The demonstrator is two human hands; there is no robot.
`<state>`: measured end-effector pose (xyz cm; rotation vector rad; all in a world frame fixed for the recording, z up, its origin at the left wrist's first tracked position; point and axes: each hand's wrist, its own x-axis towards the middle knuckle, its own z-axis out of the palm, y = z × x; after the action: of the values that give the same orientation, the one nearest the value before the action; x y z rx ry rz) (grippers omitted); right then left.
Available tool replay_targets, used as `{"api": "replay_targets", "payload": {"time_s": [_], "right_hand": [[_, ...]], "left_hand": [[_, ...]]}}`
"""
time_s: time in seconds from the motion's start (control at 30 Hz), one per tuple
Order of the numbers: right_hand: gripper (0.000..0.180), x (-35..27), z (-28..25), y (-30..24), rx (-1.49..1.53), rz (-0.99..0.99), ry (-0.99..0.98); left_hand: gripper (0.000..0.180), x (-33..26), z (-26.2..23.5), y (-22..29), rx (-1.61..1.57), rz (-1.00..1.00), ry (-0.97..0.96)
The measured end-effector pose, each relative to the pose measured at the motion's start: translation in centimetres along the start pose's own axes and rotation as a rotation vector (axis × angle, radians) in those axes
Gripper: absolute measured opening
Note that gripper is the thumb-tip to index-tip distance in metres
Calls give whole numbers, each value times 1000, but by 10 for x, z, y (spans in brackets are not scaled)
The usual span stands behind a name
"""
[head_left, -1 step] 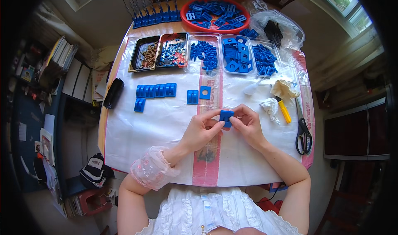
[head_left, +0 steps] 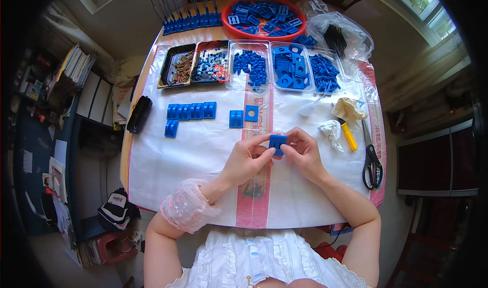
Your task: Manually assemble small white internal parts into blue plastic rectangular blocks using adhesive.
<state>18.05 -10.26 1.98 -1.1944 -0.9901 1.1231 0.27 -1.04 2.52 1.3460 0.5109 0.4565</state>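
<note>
Holding a small blue square plastic piece (head_left: 277, 142) between both hands, we keep it just above the white plastic sheet that covers the tabletop (head_left: 203, 156), near the middle and over the pink stripe that runs toward us. Our left hand (head_left: 247, 161) pinches it from the left, thumb and forefinger closed narrow on its edge; our right hand (head_left: 301, 153) meets it from the other side, fingers curled and closed on the same piece. Whether a second part sits inside the grip we cannot tell, since the fingers cover most of it.

To do this well, we judge it best to keep the piece square between the thumbs, press evenly from both sides, and work low over the sheet so anything that slips lands close by.

Just beyond the hands lie two loose blue pieces: a ribbed blue block (head_left: 236, 118) and a flat blue square with a hole (head_left: 251, 113). To the left sits a row of joined blue blocks (head_left: 191, 110) with one more blue block (head_left: 171, 128) below it. Farther back stand a black tray of brown screws (head_left: 175, 65), a black tray of small mixed hardware (head_left: 211, 62) and clear trays of blue parts (head_left: 284, 67), with a red round bowl of blue plates (head_left: 262, 14) behind. On the right rest a yellow-handled tool (head_left: 348, 135), crumpled white tissue (head_left: 331, 130) and black-handled scissors (head_left: 372, 158), well apart from the hands.
</note>
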Motion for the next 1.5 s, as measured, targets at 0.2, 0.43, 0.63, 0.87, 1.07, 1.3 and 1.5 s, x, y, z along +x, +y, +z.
{"api": "replay_targets", "payload": {"time_s": [0.2, 0.43, 0.63, 0.87, 1.07, 1.3, 1.5], "right_hand": [[15, 2, 1, 6, -6, -54, -8], [11, 0, 1, -2, 15, -9, 6], [8, -1, 0, 2, 25, 0, 21], [8, -1, -2, 2, 30, 1, 28], [8, 0, -2, 4, 27, 5, 29], [7, 0, -2, 2, 29, 15, 23], [7, -1, -2, 2, 30, 3, 22]], "left_hand": [[40, 1, -1, -1, -8, 16, -2], [40, 0, 0, 1, 8, 13, -5], [41, -1, 0, 2, 30, 7, -18], [40, -1, 2, 8, 41, 12, -42], [41, 0, 1, 0, 17, 22, -27], [41, -1, -1, 1, 25, 3, -46], [43, 1, 1, -1, 3, 28, -37]]}}
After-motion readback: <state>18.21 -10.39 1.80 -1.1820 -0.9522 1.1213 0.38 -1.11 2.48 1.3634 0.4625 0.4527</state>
